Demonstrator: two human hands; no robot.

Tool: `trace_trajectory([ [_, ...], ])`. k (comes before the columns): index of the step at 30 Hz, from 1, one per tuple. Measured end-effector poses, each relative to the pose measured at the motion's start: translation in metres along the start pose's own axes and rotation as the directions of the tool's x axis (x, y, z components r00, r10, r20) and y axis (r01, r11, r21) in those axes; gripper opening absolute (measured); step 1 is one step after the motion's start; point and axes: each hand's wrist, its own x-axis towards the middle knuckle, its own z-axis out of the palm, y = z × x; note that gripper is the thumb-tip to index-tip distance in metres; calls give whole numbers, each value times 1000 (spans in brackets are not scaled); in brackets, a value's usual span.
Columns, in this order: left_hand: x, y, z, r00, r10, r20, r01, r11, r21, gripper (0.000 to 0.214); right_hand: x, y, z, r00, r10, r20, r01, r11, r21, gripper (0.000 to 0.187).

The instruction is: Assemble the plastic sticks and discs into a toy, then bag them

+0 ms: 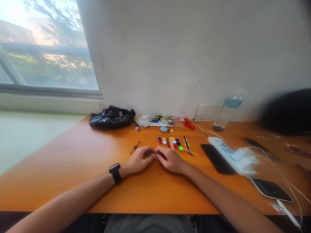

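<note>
My left hand (140,159) is closed, its thumb and fingers pinching a small green plastic piece (152,155). Fingertip to fingertip with it, my right hand (171,160) is also closed in a pinch; what lies in its fingers is hidden. Left of the hands rests a dark stick with a round disc on it (135,147). Just beyond my right hand lie small coloured discs (170,141) in blue, red, white, yellow, black and green. Thin coloured plastic sticks (187,145) lie among and beside them.
Along the wall are a black plastic bag (110,118), a pile of small coloured parts (161,121), a red item (189,124) and a bottle (224,113). At right, a black phone (217,158), a white power strip (222,147) with cables, and a charging phone (270,188).
</note>
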Motion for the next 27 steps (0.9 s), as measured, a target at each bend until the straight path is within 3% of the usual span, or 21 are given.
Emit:
trace_trajectory([
  [27, -1, 3, 0, 1000, -1, 5, 1, 1000, 13, 25, 0, 1, -1, 1000, -8, 10, 8, 1000, 16, 5],
])
